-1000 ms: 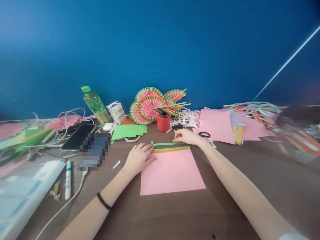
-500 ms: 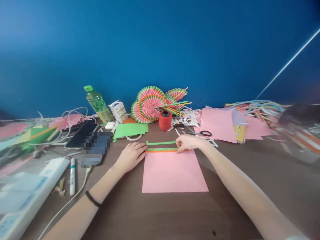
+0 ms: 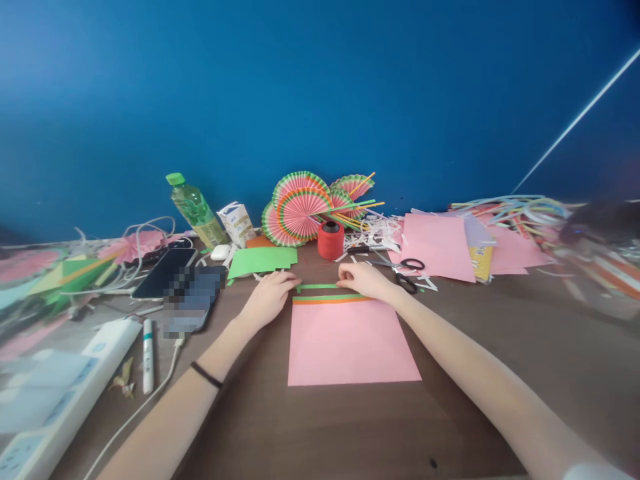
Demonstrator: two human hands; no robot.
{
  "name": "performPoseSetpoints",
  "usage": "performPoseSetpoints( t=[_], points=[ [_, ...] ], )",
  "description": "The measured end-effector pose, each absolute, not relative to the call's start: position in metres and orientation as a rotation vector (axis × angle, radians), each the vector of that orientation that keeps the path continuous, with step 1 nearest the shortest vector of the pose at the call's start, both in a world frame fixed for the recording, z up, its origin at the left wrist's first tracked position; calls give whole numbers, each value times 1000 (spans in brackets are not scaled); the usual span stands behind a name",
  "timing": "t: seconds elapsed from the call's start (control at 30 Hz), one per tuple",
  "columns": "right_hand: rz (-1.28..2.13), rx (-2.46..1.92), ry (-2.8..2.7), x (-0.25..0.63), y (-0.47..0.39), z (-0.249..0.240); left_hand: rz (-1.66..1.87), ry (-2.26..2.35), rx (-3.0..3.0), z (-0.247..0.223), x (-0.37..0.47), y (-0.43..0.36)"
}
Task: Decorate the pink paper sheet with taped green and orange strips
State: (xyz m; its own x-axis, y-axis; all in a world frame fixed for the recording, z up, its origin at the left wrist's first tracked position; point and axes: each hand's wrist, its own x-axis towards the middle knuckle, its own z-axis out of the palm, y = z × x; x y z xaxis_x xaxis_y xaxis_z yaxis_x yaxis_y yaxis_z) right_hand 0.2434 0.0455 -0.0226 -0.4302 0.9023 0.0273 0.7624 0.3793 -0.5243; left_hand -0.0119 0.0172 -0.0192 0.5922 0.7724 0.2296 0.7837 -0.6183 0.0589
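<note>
Your left hand (image 3: 270, 297) has its fingers close together and a little bent, with the tips right by the left end of a thin green paper strip (image 3: 319, 287). I cannot tell if they pinch it or just press near it. Your right hand (image 3: 365, 280) is curled, with the thumb and pointer finger nearly together, by the strip's other end. I cannot tell if that end is in your grip.

The strip is long, flat and skinny. It lies just past the top edge of the pink paper sheet (image 3: 353, 343), with a bit of table (image 3: 310, 427) between. The sheet is flat and smooth, with four straight sides, and has a green stripe and an orange stripe (image 3: 330, 301) along its top. The table is dark brown. Behind are round, pleated paper fans (image 3: 304, 213) and a fat red spool (image 3: 331, 243).
</note>
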Motion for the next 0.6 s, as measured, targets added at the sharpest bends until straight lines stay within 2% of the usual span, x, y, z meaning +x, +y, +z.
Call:
performPoseSetpoints(
  t=[0.17,0.37,0.6],
  points=[
    [726,-1473,-2321,253,49,-20,-257,-1342,-2702,-23,-14,20],
    [800,-1447,-2342,267,57,-18,-438,-1605,-2471,-32,-7,3],
    [856,-1445,-2307,271,56,-17,-476,-1415,-2716,-33,-12,6]
  ],
)
